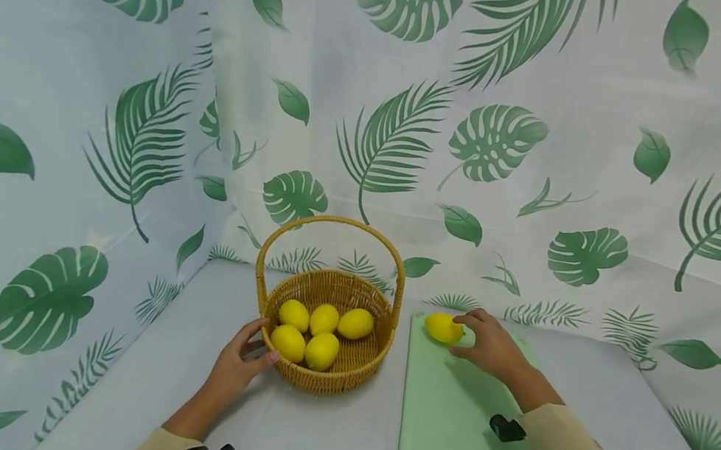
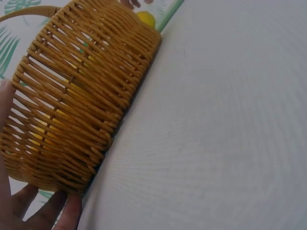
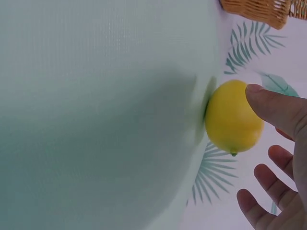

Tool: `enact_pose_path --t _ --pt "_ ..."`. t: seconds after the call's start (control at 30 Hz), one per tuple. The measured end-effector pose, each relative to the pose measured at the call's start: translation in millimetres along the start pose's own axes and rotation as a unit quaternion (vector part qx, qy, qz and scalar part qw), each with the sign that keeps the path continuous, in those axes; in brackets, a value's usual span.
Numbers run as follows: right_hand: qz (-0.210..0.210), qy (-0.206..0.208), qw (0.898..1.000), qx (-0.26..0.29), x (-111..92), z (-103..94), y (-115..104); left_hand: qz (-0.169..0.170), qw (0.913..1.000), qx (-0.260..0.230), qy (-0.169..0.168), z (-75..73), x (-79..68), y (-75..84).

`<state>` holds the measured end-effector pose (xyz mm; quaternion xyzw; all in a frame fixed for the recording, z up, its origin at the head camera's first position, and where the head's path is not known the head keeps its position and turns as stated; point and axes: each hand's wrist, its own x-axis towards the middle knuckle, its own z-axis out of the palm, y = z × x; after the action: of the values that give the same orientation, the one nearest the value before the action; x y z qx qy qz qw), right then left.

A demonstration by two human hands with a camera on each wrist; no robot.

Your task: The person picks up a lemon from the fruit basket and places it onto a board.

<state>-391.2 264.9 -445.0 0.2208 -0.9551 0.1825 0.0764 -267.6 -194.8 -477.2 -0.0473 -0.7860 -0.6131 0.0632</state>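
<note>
My left hand grips the left side of a round wicker basket, thumb over the front rim and fingers against the outer wall. Several yellow lemons lie inside, some showing through the weave in the left wrist view. Another lemon rests at the far left end of a pale green cutting board. My right hand is at this lemon's right end with its fingers spread. Its thumb overlaps the lemon in the right wrist view, while the lower fingers stand apart from it.
The basket's tall arched handle stands upright. A white table surface lies under basket and board. Behind and to the left hangs a white cloth with green leaf prints. Both wrists carry small black cameras.
</note>
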Motion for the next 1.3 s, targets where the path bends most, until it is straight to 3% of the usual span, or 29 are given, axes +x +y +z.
enact_pose_path --t 0.57,0.87,1.3 --pt "-0.042 -0.011 0.999 -0.004 -11 -12.0 -22 0.005 1.0 0.0 -0.004 -0.8 6.6 2.2" --pt "-0.059 -0.01 0.998 -0.006 -13 -9.8 -38 0.001 0.9999 -0.004 -0.01 -1.1 5.1 -0.3" --pt "-0.116 -0.005 0.993 -0.006 -13 -0.2 -64 0.001 0.9998 -0.018 -0.01 -2.8 2.7 -5.2"
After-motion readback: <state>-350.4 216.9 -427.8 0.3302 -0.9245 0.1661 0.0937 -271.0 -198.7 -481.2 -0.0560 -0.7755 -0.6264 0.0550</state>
